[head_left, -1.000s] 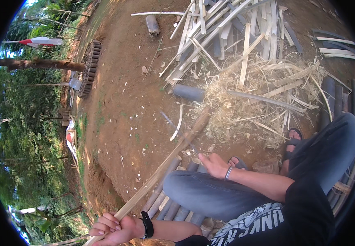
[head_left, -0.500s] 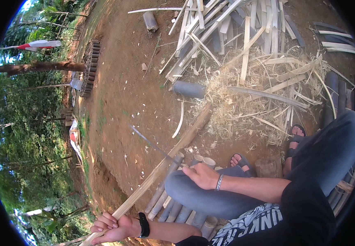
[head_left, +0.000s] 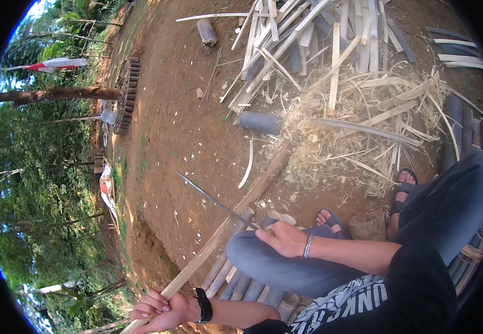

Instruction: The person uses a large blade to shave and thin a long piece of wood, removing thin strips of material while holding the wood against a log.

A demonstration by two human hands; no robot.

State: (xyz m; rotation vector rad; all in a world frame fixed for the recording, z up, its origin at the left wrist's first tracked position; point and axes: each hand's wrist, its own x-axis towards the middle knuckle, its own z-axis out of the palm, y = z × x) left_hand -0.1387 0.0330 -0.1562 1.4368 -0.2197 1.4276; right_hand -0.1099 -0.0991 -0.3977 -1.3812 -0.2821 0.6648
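Observation:
Closed round the near end of a pale bamboo strip (head_left: pixel 194 267) is my left hand (head_left: pixel 161 312), at the lower left. The strip slants away up to the right, over a brown wooden pole (head_left: pixel 269 173) that leans along the same line. My right hand (head_left: pixel 286 239) grips the handle of a knife (head_left: pixel 213 199) beside my bent knee. Its long thin blade crosses over the strip and points to the upper left. Whether the edge touches the strip, I cannot tell. Most of the handle is hidden in my fingers.
A heap of curly shavings (head_left: pixel 330 145) lies past my feet, with a pile of split bamboo strips (head_left: pixel 308 39) behind. A dark bamboo piece (head_left: pixel 259 123) rests by the shavings. Bamboo poles (head_left: pixel 241 289) form the seat under me. A wood block (head_left: pixel 368 225) stands between my feet.
My right hand has drawn back slightly to the right with the knife. My left hand keeps its hold on the strip. The whole view has shifted a little.

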